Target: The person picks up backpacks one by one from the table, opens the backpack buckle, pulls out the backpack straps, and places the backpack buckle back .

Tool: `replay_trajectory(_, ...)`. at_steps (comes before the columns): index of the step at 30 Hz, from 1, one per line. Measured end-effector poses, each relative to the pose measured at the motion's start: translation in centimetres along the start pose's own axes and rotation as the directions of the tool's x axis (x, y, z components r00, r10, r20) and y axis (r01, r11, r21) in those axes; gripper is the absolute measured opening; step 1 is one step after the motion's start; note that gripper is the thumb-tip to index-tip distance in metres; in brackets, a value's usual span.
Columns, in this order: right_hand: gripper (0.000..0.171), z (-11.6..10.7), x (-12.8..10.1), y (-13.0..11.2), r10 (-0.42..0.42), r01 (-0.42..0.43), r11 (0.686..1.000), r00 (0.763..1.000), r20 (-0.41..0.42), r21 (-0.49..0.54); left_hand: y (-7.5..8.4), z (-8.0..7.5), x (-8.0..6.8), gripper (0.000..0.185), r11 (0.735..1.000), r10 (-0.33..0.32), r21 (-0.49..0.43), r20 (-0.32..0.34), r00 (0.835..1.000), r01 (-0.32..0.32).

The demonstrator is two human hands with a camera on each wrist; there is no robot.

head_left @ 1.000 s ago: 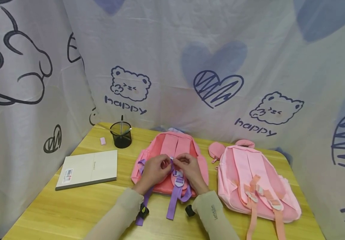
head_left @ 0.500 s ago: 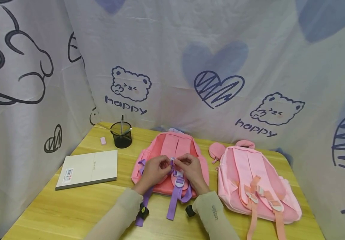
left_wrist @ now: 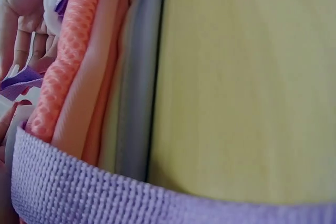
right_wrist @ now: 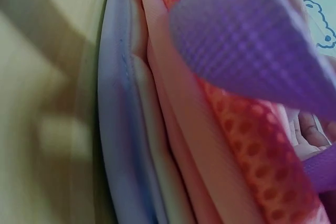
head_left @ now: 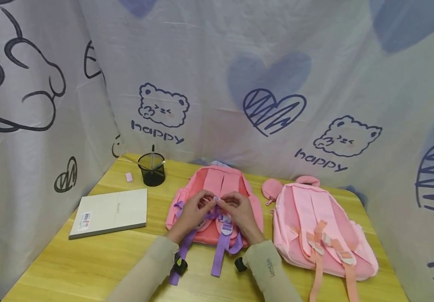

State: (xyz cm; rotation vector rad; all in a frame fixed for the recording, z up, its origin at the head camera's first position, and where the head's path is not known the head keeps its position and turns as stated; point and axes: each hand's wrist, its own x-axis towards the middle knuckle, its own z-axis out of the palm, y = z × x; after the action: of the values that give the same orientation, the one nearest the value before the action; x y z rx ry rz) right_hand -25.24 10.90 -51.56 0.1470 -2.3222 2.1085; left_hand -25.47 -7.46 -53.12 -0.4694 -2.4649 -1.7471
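A coral-pink backpack [head_left: 212, 178] lies with its shoulder straps facing up. Over its middle, my left hand [head_left: 196, 211] and right hand [head_left: 241, 213] meet fingertip to fingertip, pinching a small pale buckle [head_left: 216, 199] on a purple strap. The fingers cover much of that buckle. Just below, a second pale buckle [head_left: 226, 228] sits on a purple webbing strap [head_left: 218, 256] that trails onto the table. In the left wrist view, purple webbing [left_wrist: 94, 192] crosses in front of the bag's coral mesh edge [left_wrist: 71, 51]. A loop of purple webbing [right_wrist: 252, 40] hides part of the right wrist view.
A lighter pink backpack [head_left: 288, 209] with peach straps lies to the right, a round pink pouch [head_left: 271, 188] beside it. At left are a cream notebook [head_left: 126, 207], a black mesh pen cup [head_left: 153, 177] and a pink eraser [head_left: 129, 177]. Printed curtain [head_left: 217, 138] closes off the back.
My left hand has shifted slightly upward and its fingers have turned toward the right fingertips. Purple strap now shows spread below the hands. My right hand stays almost where it was.
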Motion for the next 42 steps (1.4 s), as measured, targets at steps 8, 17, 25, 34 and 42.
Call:
replay_trajectory(8,0.034,0.0,-0.1,0.3,-0.039,0.039,0.999,0.999,0.036,0.005,-0.2,-0.8,0.0,0.025,0.988,-0.055,-0.144,0.058,0.997,0.063)
replay_trajectory(17,0.026,0.3,-0.4,0.3,-0.024,0.032,0.995,0.997,0.078,-0.100,-0.5,-1.3,-0.1,0.028,0.962,-0.102,-0.251,0.036,0.994,0.108)
replay_trajectory(25,0.031,-0.1,-0.5,0.3,-0.016,0.018,0.997,1.000,0.023,-0.080,-0.5,-1.0,0.0,0.026,0.959,-0.129,-0.249,0.055,0.990,0.138)
replay_trajectory(34,0.040,-0.2,-0.1,0.4,0.009,-0.009,1.000,1.000,0.027,-0.015,-0.4,-0.8,0.1,0.027,0.950,-0.149,-0.269,0.064,0.987,0.161)
replay_trajectory(42,0.036,-0.3,-0.1,0.7,0.022,-0.022,0.998,1.000,0.010,0.066,-0.2,-0.6,0.1,0.022,0.960,-0.133,-0.238,0.073,0.988,0.147)
